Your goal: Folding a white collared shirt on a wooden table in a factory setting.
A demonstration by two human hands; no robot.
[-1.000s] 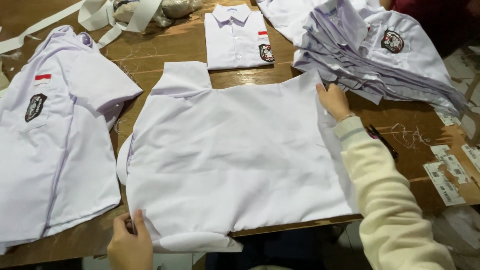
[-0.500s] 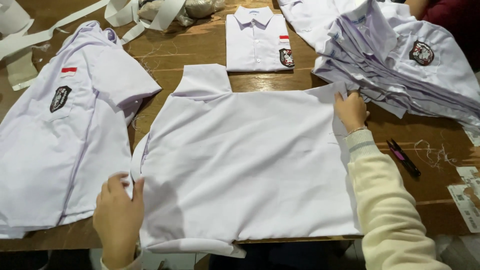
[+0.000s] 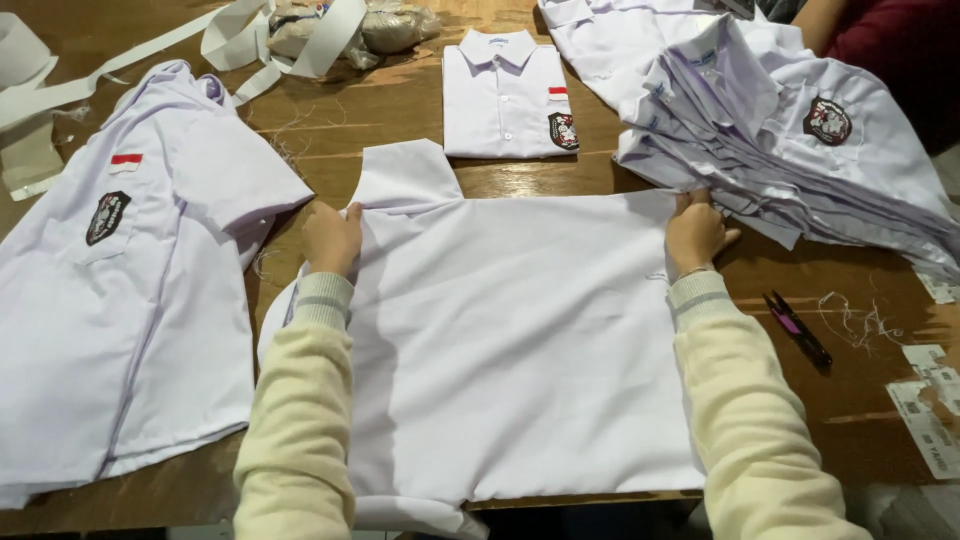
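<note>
Now, from the head view, the left hand (image 3: 332, 238) has come up from the counter's (image 3: 400, 110) near edge to the white shirt's (image 3: 520, 340) far-left shoulder, fingers curled onto the cloth. The right hand (image 3: 697, 232) stays pinching the far-right corner. Both grips now hold the shirt's far edge, spread flat mid-counter, seemingly ready for folding.

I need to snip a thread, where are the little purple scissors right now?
The purple scissors lie on the wooden table, just right of the right hand, below the shirt pile.
</note>
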